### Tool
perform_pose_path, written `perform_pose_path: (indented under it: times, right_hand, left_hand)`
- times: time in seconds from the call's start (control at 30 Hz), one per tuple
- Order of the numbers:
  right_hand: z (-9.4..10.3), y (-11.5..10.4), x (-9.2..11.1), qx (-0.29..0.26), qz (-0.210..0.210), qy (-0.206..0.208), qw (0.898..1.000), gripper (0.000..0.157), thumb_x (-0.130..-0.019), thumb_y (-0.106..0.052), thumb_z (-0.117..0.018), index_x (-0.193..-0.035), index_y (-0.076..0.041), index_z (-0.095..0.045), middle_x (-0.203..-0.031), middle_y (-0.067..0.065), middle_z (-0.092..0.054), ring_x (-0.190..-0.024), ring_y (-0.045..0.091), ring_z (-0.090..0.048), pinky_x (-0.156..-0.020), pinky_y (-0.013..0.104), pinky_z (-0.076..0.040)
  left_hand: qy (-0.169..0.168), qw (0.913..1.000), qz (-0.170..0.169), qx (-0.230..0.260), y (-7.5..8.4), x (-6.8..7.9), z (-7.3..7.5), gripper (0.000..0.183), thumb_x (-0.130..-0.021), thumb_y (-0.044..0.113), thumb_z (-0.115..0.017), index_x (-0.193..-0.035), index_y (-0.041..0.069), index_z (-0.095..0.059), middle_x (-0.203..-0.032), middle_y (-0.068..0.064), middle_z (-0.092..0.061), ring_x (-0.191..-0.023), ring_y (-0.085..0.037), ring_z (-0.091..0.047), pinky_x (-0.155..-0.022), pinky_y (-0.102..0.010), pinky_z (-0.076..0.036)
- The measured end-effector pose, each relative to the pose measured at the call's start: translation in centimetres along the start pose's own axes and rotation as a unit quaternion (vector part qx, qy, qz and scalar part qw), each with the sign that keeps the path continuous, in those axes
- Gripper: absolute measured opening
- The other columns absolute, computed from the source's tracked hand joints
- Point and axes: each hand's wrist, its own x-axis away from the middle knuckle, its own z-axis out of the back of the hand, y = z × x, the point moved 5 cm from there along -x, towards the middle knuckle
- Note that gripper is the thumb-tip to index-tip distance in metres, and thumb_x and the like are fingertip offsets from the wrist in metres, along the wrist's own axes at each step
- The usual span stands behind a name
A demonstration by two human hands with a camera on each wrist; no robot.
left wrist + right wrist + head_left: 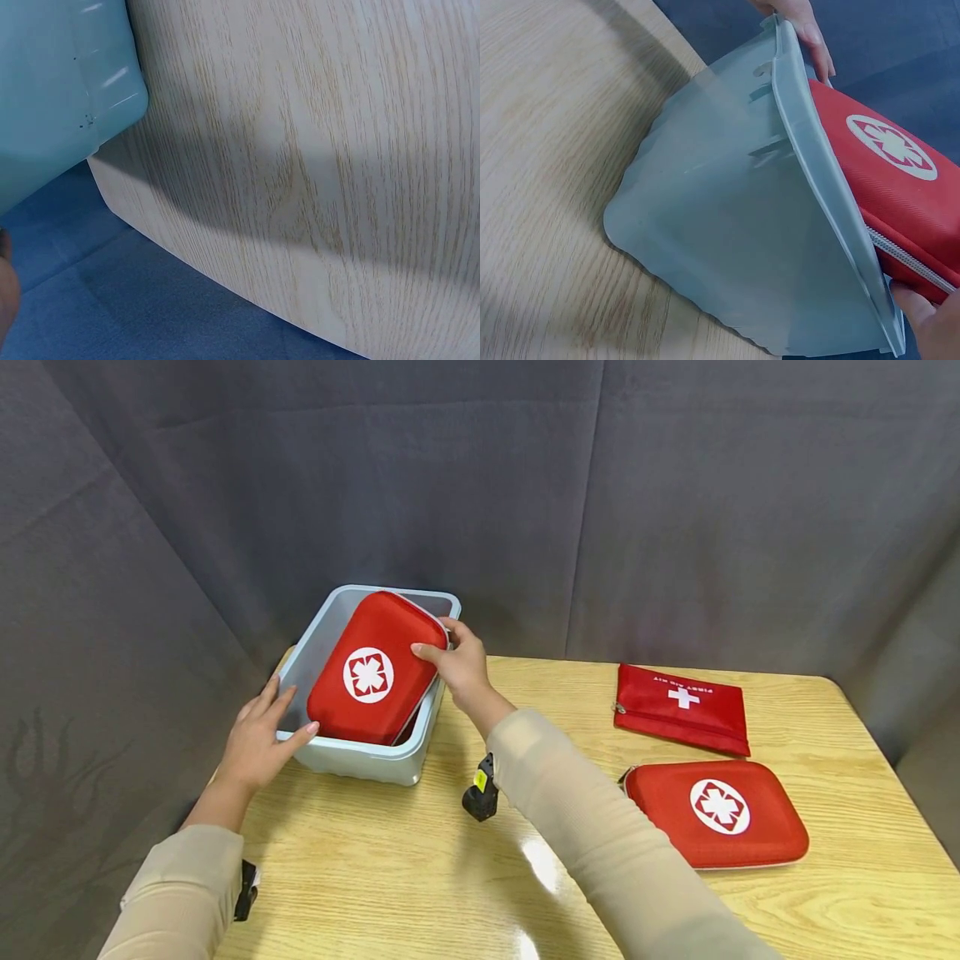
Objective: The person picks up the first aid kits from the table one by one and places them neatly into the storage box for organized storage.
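Observation:
A red hard-shell first aid case [375, 668] with a white round emblem leans tilted inside a pale grey-blue plastic bin [375, 764]. My right hand [465, 668] pinches the case by its right edge, thumb on the top face, other fingers at the zipped side. The right wrist view shows the zipped edge of the case [900, 172] slanting above the rim of the bin [705, 217]. At the bin's near left corner my left hand [258, 739] rests on the rim with spread fingers, its thumb beside the case's lower corner.
On the right of the wooden table [360, 877] lies another red first aid case [727, 835], partly behind my right forearm. Behind it is a flat red first aid pouch [675, 710] with a white cross. Grey curtains [525, 510] hang behind the table and at its left.

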Motion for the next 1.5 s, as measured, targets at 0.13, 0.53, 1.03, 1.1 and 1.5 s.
perform_pose_path:
  times: [0.13,0.53,1.03,1.1,1.5]
  right_hand:
    - [-0.5,-0.1,-0.1,0.016,0.003,-0.012,1.0,0.045,-0.071,-0.002,-0.067,-0.114,-0.003,-0.052,-0.106,0.009,-0.054,-0.089,0.02,-0.053,-0.071,0.026,-0.047]
    - [-2.4,-0.5,-0.2,0.074,-0.003,-0.088,0.993,0.049,-0.073,-0.001,-0.066,-0.119,-0.007,-0.05,-0.105,0.005,-0.056,-0.086,0.018,-0.054,-0.069,0.026,-0.048]
    - [-3.1,0.0,-0.1,0.141,0.015,-0.125,0.982,0.048,-0.073,-0.001,-0.065,-0.118,-0.009,-0.05,-0.106,0.006,-0.055,-0.085,0.018,-0.055,-0.066,0.026,-0.048]
    - [-3.1,0.0,-0.1,0.144,0.015,-0.125,0.981,0.049,-0.074,-0.002,-0.065,-0.119,-0.009,-0.049,-0.107,0.006,-0.054,-0.086,0.018,-0.054,-0.067,0.026,-0.048]
    - [-2.8,0.1,-0.3,0.153,0.022,-0.143,0.978,0.05,-0.075,-0.004,-0.065,-0.121,-0.007,-0.047,-0.111,0.007,-0.052,-0.093,0.02,-0.052,-0.069,0.026,-0.048]
  left_hand:
    - [0.002,1.0,-0.003,-0.001,0.2,0.2,0.2,0.066,-0.082,0.045,-0.048,-0.127,-0.003,-0.037,-0.139,-0.02,-0.019,-0.115,-0.045,-0.025,-0.087,-0.059,-0.023]
    - [0.001,1.0,-0.005,0.002,0.2,0.5,0.9,0.065,-0.083,0.044,-0.048,-0.127,-0.002,-0.037,-0.138,-0.021,-0.019,-0.116,-0.045,-0.024,-0.087,-0.059,-0.022]
    - [-0.005,1.0,-0.003,-0.002,0.2,0.9,0.8,0.066,-0.082,0.044,-0.05,-0.127,-0.002,-0.037,-0.139,-0.02,-0.018,-0.117,-0.045,-0.024,-0.088,-0.058,-0.022]
    - [-0.006,1.0,-0.002,0.0,0.2,1.0,0.8,0.066,-0.082,0.044,-0.05,-0.127,-0.002,-0.037,-0.139,-0.02,-0.018,-0.117,-0.044,-0.023,-0.088,-0.058,-0.022]
    - [-0.01,0.9999,0.001,-0.01,0.3,1.1,0.8,0.066,-0.082,0.044,-0.049,-0.128,-0.002,-0.036,-0.139,-0.02,-0.019,-0.116,-0.044,-0.024,-0.087,-0.058,-0.023]
